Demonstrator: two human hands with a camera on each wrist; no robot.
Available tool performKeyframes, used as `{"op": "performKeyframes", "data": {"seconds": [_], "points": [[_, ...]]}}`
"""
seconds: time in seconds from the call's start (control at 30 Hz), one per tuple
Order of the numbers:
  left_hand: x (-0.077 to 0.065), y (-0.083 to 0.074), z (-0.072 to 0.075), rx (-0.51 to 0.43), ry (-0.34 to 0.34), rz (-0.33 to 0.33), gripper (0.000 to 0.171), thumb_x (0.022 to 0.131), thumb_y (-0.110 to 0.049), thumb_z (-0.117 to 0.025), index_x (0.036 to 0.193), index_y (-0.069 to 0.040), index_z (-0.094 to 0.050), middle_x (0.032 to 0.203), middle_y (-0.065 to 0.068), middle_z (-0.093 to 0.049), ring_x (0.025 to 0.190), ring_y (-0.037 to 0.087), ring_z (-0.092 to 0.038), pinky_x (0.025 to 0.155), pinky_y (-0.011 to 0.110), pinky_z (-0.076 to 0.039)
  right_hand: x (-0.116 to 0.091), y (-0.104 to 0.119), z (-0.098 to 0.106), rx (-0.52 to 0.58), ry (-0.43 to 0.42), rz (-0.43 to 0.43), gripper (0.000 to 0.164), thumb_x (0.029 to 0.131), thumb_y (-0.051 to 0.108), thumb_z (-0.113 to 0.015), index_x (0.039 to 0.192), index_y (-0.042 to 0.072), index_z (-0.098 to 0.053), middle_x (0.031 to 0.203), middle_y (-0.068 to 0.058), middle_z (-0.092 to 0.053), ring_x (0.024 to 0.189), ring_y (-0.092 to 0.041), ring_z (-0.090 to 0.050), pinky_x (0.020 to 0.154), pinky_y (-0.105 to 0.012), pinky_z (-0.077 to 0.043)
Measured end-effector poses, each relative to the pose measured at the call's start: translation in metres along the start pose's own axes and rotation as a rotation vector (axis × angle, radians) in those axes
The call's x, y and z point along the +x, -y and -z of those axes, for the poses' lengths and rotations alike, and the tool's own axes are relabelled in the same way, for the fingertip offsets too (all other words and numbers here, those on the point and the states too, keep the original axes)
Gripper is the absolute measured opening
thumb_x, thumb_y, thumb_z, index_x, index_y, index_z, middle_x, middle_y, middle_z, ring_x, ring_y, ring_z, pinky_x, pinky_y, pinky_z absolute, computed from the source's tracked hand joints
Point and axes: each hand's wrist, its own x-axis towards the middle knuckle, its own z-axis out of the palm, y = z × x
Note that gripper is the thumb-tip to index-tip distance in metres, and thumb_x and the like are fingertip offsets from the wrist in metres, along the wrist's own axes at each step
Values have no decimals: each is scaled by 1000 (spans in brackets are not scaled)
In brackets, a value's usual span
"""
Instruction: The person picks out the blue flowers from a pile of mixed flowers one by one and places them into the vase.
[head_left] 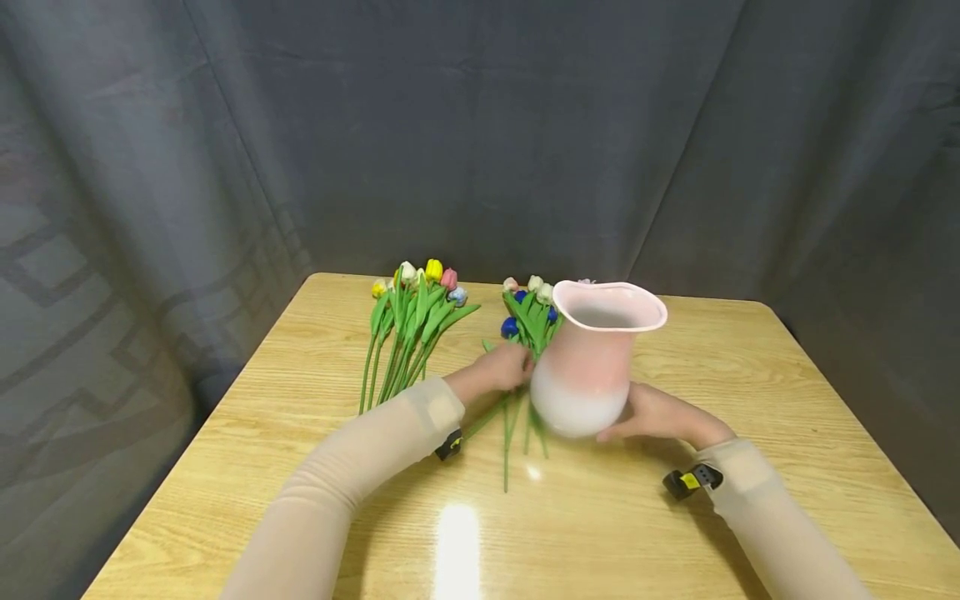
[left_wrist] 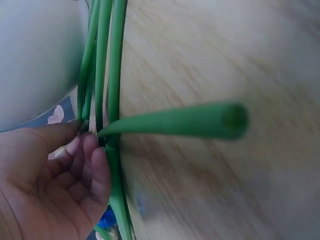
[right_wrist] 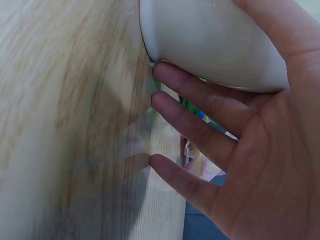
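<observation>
A vase, pink above and white below with a wavy rim, leans slightly on the right of the table's middle. My right hand holds its lower right side, thumb in front; in the right wrist view the fingers reach along the white base, close to the wood. Just left of the vase, my left hand pinches green stems of artificial tulips between thumb and fingertips. That bunch of tulips has blue, white and pink heads, partly hidden behind the vase. One stem end points toward the left wrist camera.
A second bunch of tulips, with yellow, white, pink and pale blue heads, lies on the left part of the wooden table. Grey curtains hang behind and at both sides of the table.
</observation>
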Motion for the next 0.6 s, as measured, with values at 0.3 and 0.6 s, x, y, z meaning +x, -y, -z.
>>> {"op": "performKeyframes", "data": {"seconds": [0.3, 0.6], "points": [[1, 2, -1, -73, 22, 1, 45, 94, -11, -58, 52, -14, -42, 45, -4, -51, 42, 8, -58, 44, 18, -44, 1, -3, 0, -14, 4, -3, 83, 72, 38, -84, 139, 10, -46, 134, -7, -56, 123, -24, -51, 108, -50, -36], [-11, 7, 16, -229, -53, -50, 8, 94, -4, -54, 87, -1, -56, 65, 6, -62, 48, 10, -60, 54, 25, -56, -1, -2, 0, -6, 0, 1, 86, 71, 39, -85, 141, 9, -43, 136, -8, -55, 124, -26, -51, 108, -52, -36]]}}
